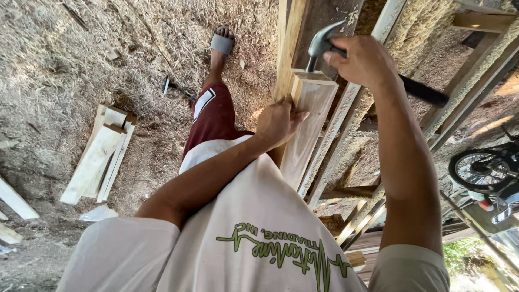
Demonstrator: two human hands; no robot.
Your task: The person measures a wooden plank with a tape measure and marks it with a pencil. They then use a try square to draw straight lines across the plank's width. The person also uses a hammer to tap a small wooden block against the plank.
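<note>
My right hand (366, 60) grips a hammer (324, 42) with a grey steel head and a black handle that sticks out to the right. The hammer head hangs just above the top end of a pale wooden board (308, 121). My left hand (280, 122) presses against the left edge of that board, fingers curled on its face. The board stands against a long wooden frame (346, 116) of parallel rails.
A stack of pale cut boards (100, 154) lies on the sawdust-covered ground at the left. My leg in dark red shorts and a grey sandal (221, 43) stands beside the frame. A small tool (167, 85) lies on the ground. A motorcycle wheel (478, 170) shows at the right.
</note>
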